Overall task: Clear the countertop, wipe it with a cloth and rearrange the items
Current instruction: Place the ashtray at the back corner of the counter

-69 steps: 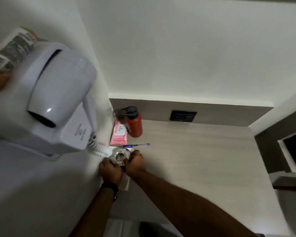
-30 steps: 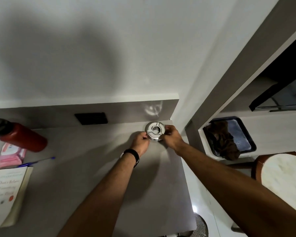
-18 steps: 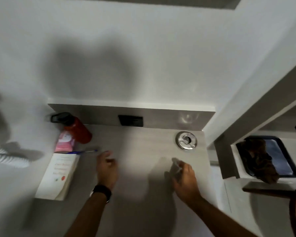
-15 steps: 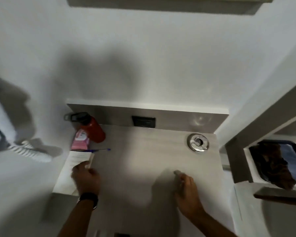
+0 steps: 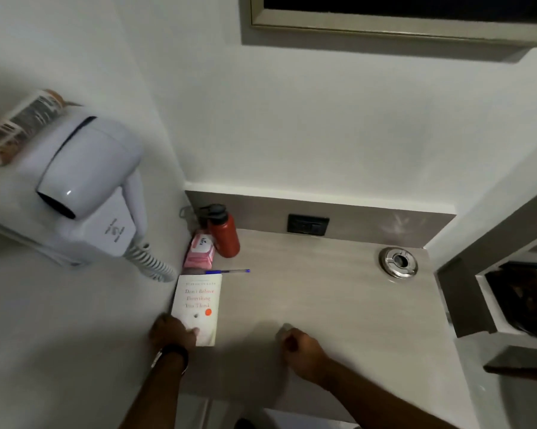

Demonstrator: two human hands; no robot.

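Observation:
On the grey countertop [image 5: 323, 292], a white book [image 5: 199, 297] lies against the left wall. My left hand [image 5: 171, 332] grips its near left corner, thumb on the cover. My right hand [image 5: 298, 345] rests on the bare countertop near the front edge, fingers curled in, nothing visible in it. A round metal ashtray [image 5: 398, 262] sits in the far right corner. A red bottle [image 5: 226, 236], a pink tissue pack [image 5: 199, 253] and a blue pen [image 5: 230, 271] sit in the far left corner, behind the book.
A white wall-mounted hair dryer [image 5: 84, 187] with a coiled cord hangs on the left wall above the book. A black socket [image 5: 308, 225] is in the backsplash. A dark tray with a brown cloth [image 5: 527, 298] sits in a niche to the right.
Both hands carried the ashtray from the left side to the far right corner and let go. My left hand then swung back left onto the book; my right hand drew back toward the front edge.

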